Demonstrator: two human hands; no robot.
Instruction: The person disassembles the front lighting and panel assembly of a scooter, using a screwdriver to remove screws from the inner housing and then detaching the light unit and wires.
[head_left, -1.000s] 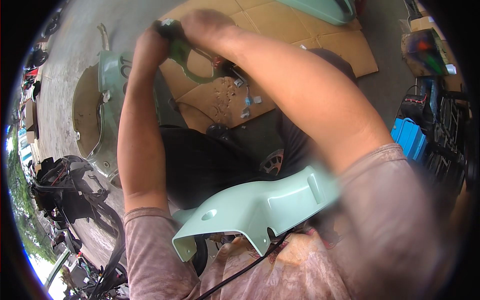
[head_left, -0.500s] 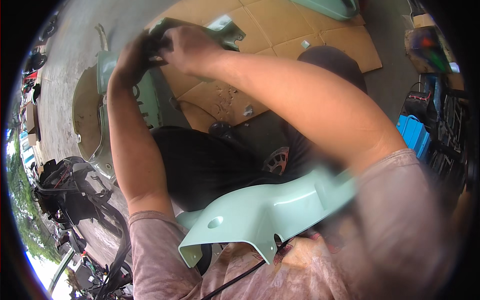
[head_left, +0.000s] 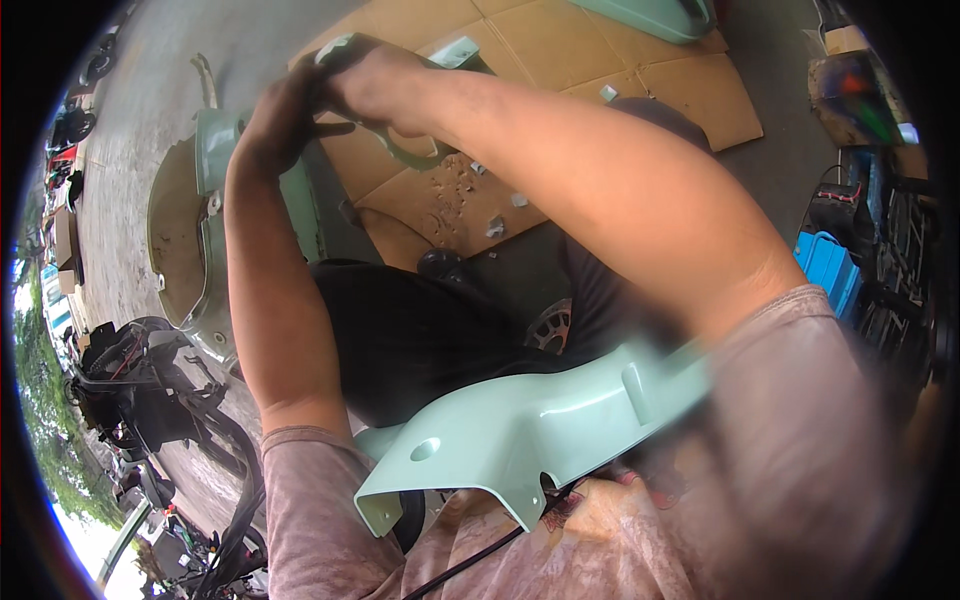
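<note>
At the upper left, both my hands are together at a mint-green plastic panel [head_left: 455, 53]. My right hand [head_left: 375, 82] is closed around it, and a curved green edge shows below the wrist. My left hand [head_left: 280, 122] is pressed against the same piece, its thumb stretched toward the right; most of its fingertips are hidden or too dark to make out. A larger mint-green molded cover [head_left: 540, 415] with a round hole rests across my lap, touched by neither hand.
Brown cardboard [head_left: 560, 60] covers the floor ahead, with small pale scraps [head_left: 496, 227] on it. Another green panel [head_left: 660, 18] lies at its far edge. More green body panels [head_left: 180, 230] stand at left, near a black frame with cables [head_left: 150, 380]. A blue container [head_left: 828, 270] is at right.
The panel has turned in my hands: its right end has drawn back behind my right forearm, and a curved edge now shows beneath. My left thumb has stretched out. The lap cover has barely shifted.
</note>
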